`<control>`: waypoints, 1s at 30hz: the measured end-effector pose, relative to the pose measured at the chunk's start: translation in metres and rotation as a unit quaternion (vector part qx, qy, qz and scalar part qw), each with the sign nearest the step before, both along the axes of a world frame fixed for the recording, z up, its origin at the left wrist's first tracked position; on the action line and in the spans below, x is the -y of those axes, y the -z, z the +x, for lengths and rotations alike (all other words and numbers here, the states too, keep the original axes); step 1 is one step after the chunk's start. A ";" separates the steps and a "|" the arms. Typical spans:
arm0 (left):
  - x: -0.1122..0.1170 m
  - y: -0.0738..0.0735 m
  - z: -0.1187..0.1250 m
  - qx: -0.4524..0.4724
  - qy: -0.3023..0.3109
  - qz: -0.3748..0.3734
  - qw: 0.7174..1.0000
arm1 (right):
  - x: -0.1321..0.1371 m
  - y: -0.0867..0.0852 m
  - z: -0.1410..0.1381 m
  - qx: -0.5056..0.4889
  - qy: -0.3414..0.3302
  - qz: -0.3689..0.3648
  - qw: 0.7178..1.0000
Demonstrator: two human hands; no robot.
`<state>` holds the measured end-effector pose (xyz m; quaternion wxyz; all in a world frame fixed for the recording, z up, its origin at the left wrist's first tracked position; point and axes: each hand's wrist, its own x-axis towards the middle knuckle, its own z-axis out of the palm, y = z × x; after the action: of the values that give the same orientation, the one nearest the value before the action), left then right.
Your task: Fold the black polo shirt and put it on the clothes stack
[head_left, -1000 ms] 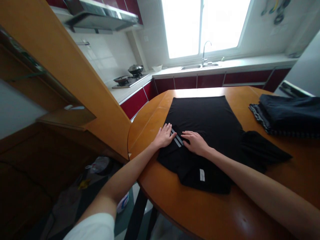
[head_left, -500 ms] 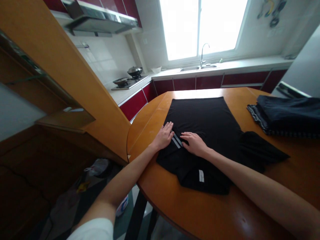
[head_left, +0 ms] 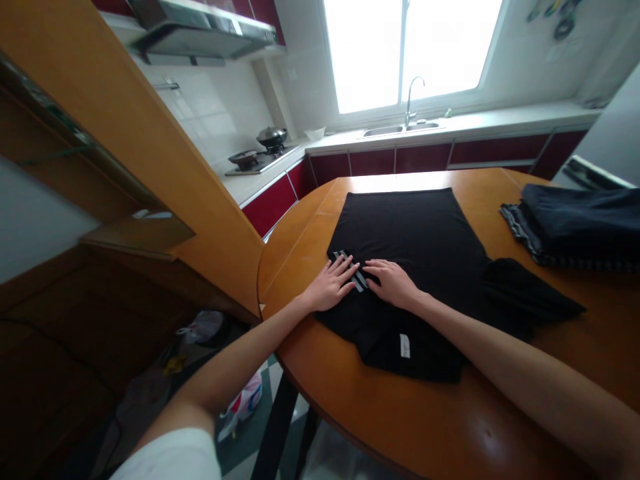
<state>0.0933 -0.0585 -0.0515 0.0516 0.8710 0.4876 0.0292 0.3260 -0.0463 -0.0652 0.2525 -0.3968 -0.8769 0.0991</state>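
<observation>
A black T-shirt [head_left: 410, 233] lies spread on the wooden table [head_left: 300, 233], its neck with a white label toward me. Its left side is folded inward, and the sleeve with pale stripes rests on top near the left edge. Flat on that striped sleeve is my left hand [head_left: 331, 285], fingers spread. Just to the right, my right hand [head_left: 391, 283] rests on the fabric with its fingers stretched out, the tips near the stripes. Out to the right sticks the other sleeve [head_left: 535, 293], unfolded.
Folded dark clothes [head_left: 585, 227] are stacked at the table's right. Behind the table run a counter with a sink [head_left: 385, 131] and a stove with a lidded pan [head_left: 271, 137]. A wooden cabinet [head_left: 215, 220] stands close on the left. Bags [head_left: 240, 403] lie on the floor.
My left hand has slid slightly toward me and spread its fingers, so more of the stripes shows beyond it. My right hand stays nearly in place. The view has shifted a little.
</observation>
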 end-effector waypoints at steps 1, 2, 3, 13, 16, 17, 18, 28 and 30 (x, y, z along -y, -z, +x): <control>0.006 0.000 -0.002 -0.001 0.000 -0.001 1.000 | 0.000 0.001 0.000 -0.001 0.001 0.001 1.000; 0.013 -0.001 -0.005 -0.001 0.002 -0.002 1.000 | 0.000 0.001 0.000 -0.002 0.001 0.003 1.000; 0.019 -0.002 -0.008 -0.002 0.006 -0.005 1.000 | 0.000 0.002 -0.001 -0.003 0.003 0.004 1.000; 0.075 -0.017 -0.030 -0.012 0.044 -0.035 0.998 | 0.000 -0.001 -0.001 -0.001 0.007 -0.008 1.000; 0.083 -0.020 -0.035 -0.010 0.065 -0.040 0.997 | 0.000 -0.002 -0.001 0.001 0.009 -0.006 1.000; 0.085 -0.022 -0.036 -0.010 0.074 -0.043 0.996 | 0.000 -0.001 -0.001 0.000 0.009 -0.004 1.000; 0.087 -0.023 -0.038 -0.008 0.084 -0.048 0.995 | 0.000 -0.001 -0.001 -0.002 0.008 -0.003 1.000; 0.050 -0.048 -0.052 0.178 -0.011 0.036 0.983 | -0.003 0.004 -0.002 -0.010 0.011 -0.002 1.000; 0.029 -0.044 -0.044 0.198 -0.050 0.074 0.976 | -0.003 0.003 -0.002 -0.009 0.012 -0.003 1.000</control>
<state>0.0493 -0.0873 -0.0078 0.0813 0.8241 0.5067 0.2397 0.3242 -0.0435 -0.0686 0.2600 -0.4070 -0.8696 0.1024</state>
